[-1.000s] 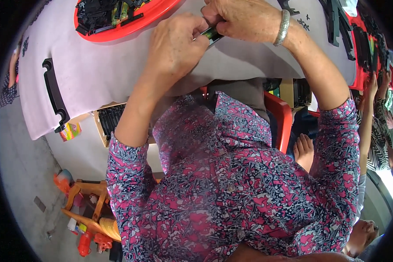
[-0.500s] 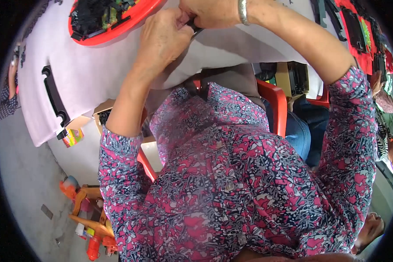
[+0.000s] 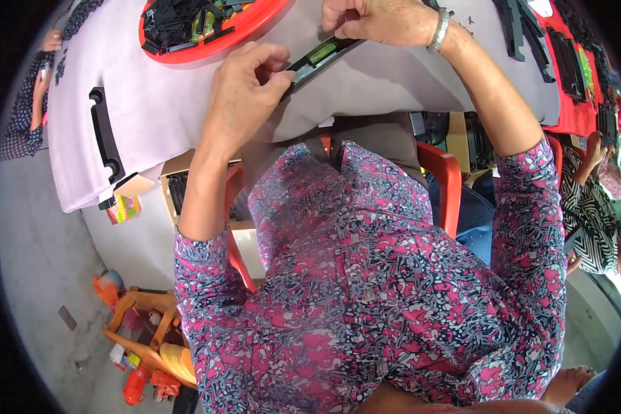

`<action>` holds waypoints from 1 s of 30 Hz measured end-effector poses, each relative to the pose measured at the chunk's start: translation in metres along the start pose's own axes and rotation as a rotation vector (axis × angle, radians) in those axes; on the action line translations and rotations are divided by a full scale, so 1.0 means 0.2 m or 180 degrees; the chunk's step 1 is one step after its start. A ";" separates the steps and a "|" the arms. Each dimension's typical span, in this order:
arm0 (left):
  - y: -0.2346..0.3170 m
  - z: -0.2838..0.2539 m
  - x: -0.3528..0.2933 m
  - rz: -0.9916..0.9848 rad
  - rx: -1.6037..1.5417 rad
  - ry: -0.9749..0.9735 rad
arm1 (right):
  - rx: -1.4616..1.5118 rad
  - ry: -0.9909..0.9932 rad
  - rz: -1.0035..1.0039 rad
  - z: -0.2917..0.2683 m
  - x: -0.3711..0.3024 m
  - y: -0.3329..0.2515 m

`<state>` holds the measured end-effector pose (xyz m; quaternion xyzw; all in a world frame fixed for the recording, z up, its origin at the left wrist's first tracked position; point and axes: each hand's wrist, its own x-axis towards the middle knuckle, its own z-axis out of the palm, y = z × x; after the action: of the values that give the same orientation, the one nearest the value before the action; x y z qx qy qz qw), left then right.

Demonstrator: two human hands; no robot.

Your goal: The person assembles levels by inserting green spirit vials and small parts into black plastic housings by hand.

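- A notched black bar (image 3: 105, 134) lies left of your left hand.
- A red tray (image 3: 252, 32) of black parts sits just ahead of it.
- Your left hand (image 3: 245, 90) parts thumb and forefinger, thumb touching the strip's nearer end; its grip is unclear.
- The black strip (image 3: 324, 59), with its green insert (image 3: 323, 54), slants between your hands.
- Your right hand (image 3: 386, 21) curls narrowly over the farther end, its grip hidden.

One held strip (image 3: 322, 56), one bracelet (image 3: 440, 31)

Pink-and-navy patterned shirt (image 3: 365, 290), silvery wrist bangle (image 3: 441, 32)
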<state>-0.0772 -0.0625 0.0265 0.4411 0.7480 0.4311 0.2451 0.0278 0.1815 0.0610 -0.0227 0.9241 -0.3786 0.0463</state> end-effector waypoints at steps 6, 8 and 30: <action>0.07 0.03 -0.03 0.0001 -0.0033 0.0160 | -0.0361 0.0027 -0.0343 0.04 -0.01 -0.09; 0.06 0.06 -0.04 0.0112 -0.0041 0.0212 | -0.0546 -0.0017 -0.0565 0.04 -0.01 -0.15; 0.09 0.20 -0.06 0.0618 -0.0247 0.0994 | -0.1654 -0.0552 -0.0238 0.03 0.00 -0.33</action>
<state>-0.0341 -0.0510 0.0219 0.4292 0.7137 0.5444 0.1000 0.0288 0.1300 0.1038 -0.1001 0.9814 -0.1269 0.1039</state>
